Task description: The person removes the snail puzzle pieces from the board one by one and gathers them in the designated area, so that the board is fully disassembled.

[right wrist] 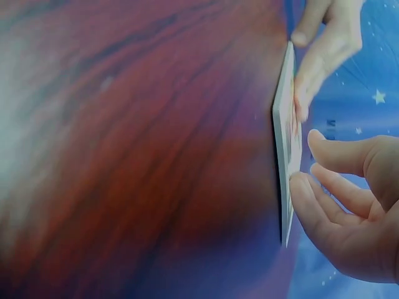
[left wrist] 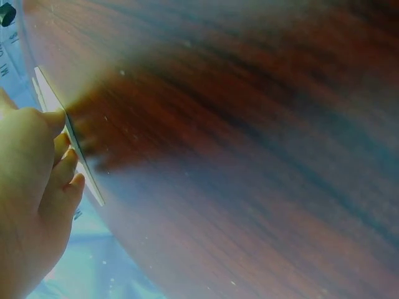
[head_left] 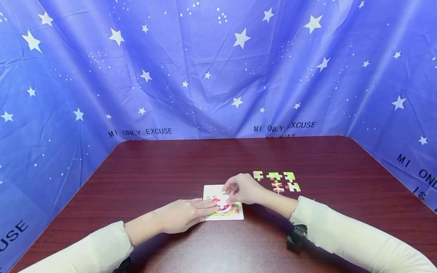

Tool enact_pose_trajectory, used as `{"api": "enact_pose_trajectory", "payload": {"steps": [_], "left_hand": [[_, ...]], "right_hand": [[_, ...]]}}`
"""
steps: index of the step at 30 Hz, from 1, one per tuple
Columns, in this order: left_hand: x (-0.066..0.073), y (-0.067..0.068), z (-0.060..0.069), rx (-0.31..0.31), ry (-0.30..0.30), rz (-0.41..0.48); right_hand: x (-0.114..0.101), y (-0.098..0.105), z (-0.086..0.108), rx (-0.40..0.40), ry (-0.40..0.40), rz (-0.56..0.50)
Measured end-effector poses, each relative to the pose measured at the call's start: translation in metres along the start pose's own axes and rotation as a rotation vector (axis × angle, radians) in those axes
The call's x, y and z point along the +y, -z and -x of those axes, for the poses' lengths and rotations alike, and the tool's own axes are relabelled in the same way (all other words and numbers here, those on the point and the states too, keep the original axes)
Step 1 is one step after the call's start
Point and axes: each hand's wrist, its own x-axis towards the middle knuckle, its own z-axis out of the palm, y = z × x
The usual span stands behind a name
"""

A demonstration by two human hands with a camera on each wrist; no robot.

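A white-framed jigsaw board [head_left: 239,217] with a partly assembled colourful picture lies on the table. My left hand [head_left: 184,215] rests its extended fingers on the board's left part; in the left wrist view, the left hand [left wrist: 31,180] reaches along the board's edge [left wrist: 93,187]. Over the board's right side is my right hand [head_left: 246,189], its fingers bent. In the right wrist view, the right hand [right wrist: 355,199] has its thumb apart from its fingers, with no piece visible between them. One fingertip meets the board [right wrist: 283,137] there. The hands hide part of the picture.
Several loose jigsaw pieces [head_left: 289,176] lie in two rows to the right of the board, beyond the right forearm. The dark red-brown table [head_left: 170,163] ends at the back against a blue star-patterned curtain [head_left: 205,57]. Dark wrist straps [head_left: 296,237] show at the cuffs.
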Motion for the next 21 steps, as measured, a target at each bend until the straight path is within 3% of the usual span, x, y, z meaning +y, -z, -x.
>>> {"api": "enact_pose_trajectory", "payload": {"steps": [10,21], "left_hand": [[-0.001,0.002,0.000,-0.010,-0.002,0.051],[-0.001,0.005,0.001,0.000,-0.002,0.037]], "right_hand": [[-0.011,-0.016,-0.010,-0.064,-0.090,-0.076],[-0.016,-0.018,-0.010,-0.064,-0.103,-0.068]]}}
